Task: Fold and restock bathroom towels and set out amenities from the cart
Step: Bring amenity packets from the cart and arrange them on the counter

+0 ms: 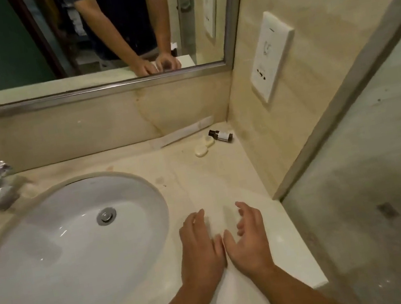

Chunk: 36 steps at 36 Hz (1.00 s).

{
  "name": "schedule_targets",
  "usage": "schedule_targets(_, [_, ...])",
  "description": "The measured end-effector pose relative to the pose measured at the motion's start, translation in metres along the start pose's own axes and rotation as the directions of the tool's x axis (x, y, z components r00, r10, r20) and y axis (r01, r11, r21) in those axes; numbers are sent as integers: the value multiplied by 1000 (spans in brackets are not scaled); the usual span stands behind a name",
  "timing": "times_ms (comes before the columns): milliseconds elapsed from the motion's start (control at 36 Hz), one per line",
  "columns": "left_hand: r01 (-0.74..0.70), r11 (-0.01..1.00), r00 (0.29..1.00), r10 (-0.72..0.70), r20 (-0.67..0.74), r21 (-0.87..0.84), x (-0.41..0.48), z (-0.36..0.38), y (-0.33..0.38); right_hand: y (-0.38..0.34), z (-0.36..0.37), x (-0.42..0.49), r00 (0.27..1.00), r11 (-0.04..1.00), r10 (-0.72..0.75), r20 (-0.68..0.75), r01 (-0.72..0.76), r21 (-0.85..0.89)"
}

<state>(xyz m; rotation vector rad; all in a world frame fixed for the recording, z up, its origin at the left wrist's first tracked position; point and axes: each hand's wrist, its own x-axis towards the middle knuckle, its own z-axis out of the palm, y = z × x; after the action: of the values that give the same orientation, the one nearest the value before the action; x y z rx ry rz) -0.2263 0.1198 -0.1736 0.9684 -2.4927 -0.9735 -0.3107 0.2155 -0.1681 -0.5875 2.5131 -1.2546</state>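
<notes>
White towel (279, 266) lies flat on the counter (142, 161) right of the sink (50, 243), apparently spread for folding. Left hand (200, 247) rests on it, fingers straight, likely smoothing. Right hand (249, 236) is over the towel just beside, loosely curled, grasping nothing. Small dark bottle (221, 135) lies toppled in the corner.

The marble counter (169, 162) bears a white towel (287, 251), two pale soaps (204, 146) and a dark bottle (220, 135) lying flat.

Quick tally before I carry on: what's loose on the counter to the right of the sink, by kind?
White towel: 1
Dark bottle: 1
Round cream pieces: 2
White strip against the back wall: 1
Total: 5
</notes>
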Motion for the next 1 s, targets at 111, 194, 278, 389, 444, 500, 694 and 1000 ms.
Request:
schedule_targets(111, [-23,1000,997,22,-75,-13,76,11,1,-11,13,68,997,999,-29,-75,26,-40])
schedule_targets(194, [-10,1000,996,9,-89,-17,140,13,-1,-16,23,116,995,996,-57,-86,51,-70])
schedule_targets(278, [-32,997,994,40,-106,75,194,16,-4,-19,37,161,990,987,-110,-89,99,-125])
schedule_targets(389, [-80,969,994,96,-57,234,245,21,-5,-25,51,212,983,978,-148,-112,128,-166])
schedule_targets(444, [-97,949,994,108,-20,301,262,23,-5,-28,56,233,981,972,-159,-108,136,-190])
schedule_targets(500, [-105,938,994,109,5,329,275,23,-5,-33,59,249,978,961,-170,-120,138,-238])
schedule_targets(694, [2,945,999,11,-38,328,298,25,-1,-41,67,277,965,859,-249,-81,181,-478])
schedule_targets(1000, [33,985,999,-37,20,170,304,19,7,-38,67,290,985,923,-136,-111,85,-375])
